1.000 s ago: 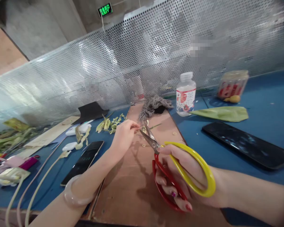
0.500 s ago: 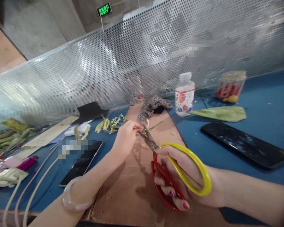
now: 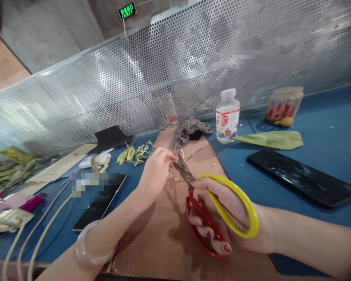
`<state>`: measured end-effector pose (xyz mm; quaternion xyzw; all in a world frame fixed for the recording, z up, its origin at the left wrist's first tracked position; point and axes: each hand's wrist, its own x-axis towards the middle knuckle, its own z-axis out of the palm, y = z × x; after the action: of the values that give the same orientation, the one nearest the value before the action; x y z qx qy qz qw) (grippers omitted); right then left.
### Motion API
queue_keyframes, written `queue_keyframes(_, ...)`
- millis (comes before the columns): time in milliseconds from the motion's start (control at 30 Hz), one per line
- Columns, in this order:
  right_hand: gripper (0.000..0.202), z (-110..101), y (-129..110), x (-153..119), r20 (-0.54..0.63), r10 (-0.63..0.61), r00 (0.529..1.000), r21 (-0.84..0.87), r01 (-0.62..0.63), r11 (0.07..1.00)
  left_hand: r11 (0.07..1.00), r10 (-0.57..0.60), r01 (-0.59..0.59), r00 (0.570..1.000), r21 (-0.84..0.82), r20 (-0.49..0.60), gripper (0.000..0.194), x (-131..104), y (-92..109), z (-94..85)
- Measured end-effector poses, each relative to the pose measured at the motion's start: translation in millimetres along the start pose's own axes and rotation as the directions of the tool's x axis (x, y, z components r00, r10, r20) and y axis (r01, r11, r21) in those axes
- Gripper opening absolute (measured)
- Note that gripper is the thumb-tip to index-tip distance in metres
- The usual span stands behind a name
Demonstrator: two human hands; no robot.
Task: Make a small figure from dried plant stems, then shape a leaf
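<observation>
My right hand is closed around the handles of a pair of scissors, one loop yellow and the other red. The blades stand slightly apart and point up and left, their tips close to my left fingertips. My left hand is held in a pinch over the brown board; what lies between the fingers is too small to make out. Just beyond the fingertips are a thin green stem and a pale curled bit. Behind them sits a bundle of grey yarn.
Dried green plant bits lie left of the board. A phone with cables rests on the left, another phone on the right. A clear bottle, a green husk leaf and a jar stand or lie back right, before a perforated metal screen.
The scissors have shifted slightly, with the blades a little farther apart at the tips. My left hand keeps its pinch in nearly the same place.
</observation>
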<state>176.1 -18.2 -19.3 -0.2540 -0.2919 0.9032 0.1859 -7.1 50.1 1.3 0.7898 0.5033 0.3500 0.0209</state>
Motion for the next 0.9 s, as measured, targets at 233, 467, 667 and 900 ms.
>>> queue_keyframes(233, 0.037, -2.3, 0.4, 1.5, 0.049, 0.009, 0.999, 0.035, -0.010, 0.999, 1.000, 0.010, -0.010, 1.000, -0.020, -0.002, 0.018, -4.6, 8.5, 1.1)
queue_keyframes(467, 0.036, -4.6, 0.7, 4.1, 0.044, 0.004, 0.999, 0.063, -0.006, 0.998, 0.999, 0.038, -0.039, 0.999, -0.034, -0.008, 0.015, -6.9, 16.5, -0.4)
queue_keyframes(667, 0.035, -7.3, 2.2, 4.3, 0.106, -0.009, 0.994, 0.098, -0.002, 0.995, 0.998, 0.030, -0.030, 0.999, -0.054, -0.015, 0.017, -8.3, 16.6, 0.4)
queue_keyframes(900, 0.034, -8.2, 3.2, 4.1, 0.141, -0.038, 0.989, 0.109, 0.023, 0.994, 0.998, 0.032, -0.033, 0.999, -0.060, -0.010, 0.020, -9.7, 19.8, 2.2)
